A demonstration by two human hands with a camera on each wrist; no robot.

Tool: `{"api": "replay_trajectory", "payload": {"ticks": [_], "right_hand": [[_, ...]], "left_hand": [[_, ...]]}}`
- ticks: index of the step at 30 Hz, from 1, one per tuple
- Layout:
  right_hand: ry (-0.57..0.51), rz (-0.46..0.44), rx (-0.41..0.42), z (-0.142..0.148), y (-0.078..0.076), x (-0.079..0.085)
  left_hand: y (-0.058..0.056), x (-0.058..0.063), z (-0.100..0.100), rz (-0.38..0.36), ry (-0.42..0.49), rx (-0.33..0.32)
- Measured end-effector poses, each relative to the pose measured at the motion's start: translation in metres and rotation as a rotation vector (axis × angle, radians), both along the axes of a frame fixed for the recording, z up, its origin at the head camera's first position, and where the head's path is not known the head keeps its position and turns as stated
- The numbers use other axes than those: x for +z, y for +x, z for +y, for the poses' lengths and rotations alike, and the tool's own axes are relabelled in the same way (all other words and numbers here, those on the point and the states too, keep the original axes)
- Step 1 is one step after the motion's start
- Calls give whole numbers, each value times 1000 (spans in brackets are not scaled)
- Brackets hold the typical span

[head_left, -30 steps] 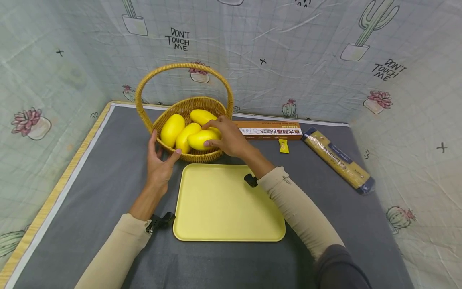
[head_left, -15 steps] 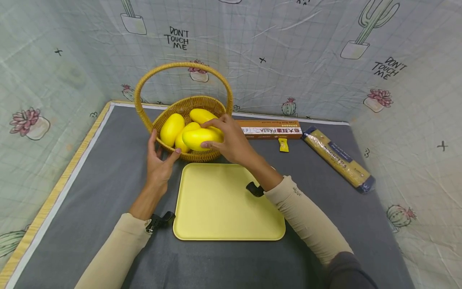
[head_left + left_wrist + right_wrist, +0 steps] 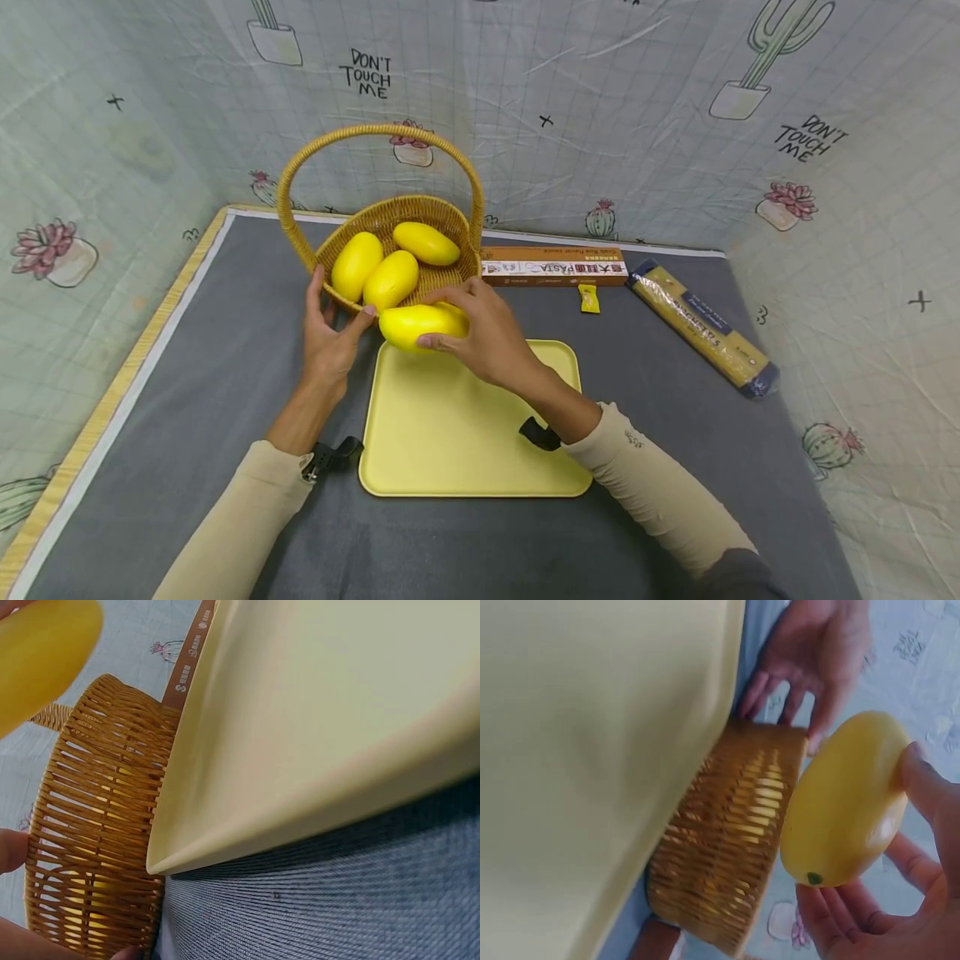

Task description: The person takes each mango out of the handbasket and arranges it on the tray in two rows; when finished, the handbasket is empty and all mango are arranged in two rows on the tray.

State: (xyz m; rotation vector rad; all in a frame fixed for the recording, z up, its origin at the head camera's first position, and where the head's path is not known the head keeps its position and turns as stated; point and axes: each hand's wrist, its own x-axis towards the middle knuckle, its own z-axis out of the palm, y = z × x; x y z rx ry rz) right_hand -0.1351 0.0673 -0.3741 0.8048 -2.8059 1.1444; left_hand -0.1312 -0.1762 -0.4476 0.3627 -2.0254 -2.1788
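My right hand (image 3: 491, 337) holds a yellow mango (image 3: 412, 325), thumb on the near side and fingers on the far side. The mango is just in front of the basket's rim and overlaps the back edge of the yellow tray (image 3: 472, 442) in the head view. A small green stem spot shows on its end in the right wrist view. With thumb and fingers spread round the left front wall, my left hand (image 3: 327, 354) grips the wicker basket (image 3: 405, 205). Inside lie three more mangoes: a left one (image 3: 357, 265), a middle one (image 3: 392, 281) and a right one (image 3: 426, 243).
Right of the basket lies a brown pasta box (image 3: 555, 267), with a small yellow packet (image 3: 588, 299) in front. A spaghetti bag (image 3: 701, 327) lies slantwise farther right. The basket's tall handle (image 3: 382, 130) arches above it. A printed cloth (image 3: 510, 167) hangs behind the grey-covered table (image 3: 420, 550).
My right hand has lifted the mango out of the basket and brought it toward me, over the tray's back edge. My left hand has stayed on the basket.
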Motion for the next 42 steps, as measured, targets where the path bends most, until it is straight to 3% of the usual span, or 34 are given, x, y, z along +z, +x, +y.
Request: {"api": "replay_trajectory", "payload": {"ticks": [11,23,34,42], "right_hand": [[63,-23,10,-12,21,-25],[216,-13,22,-30,27,-44],[268,25,-1,-33,29,-49],[250,110,-27,-19,29,-37]], "left_hand": [[-1,-1,-2,17,4,-5],[-2,-3,-3,29,-1,-8],[-1,-3,-1,36,1,-9],[-1,-2,-1,34,7,-12]]}}
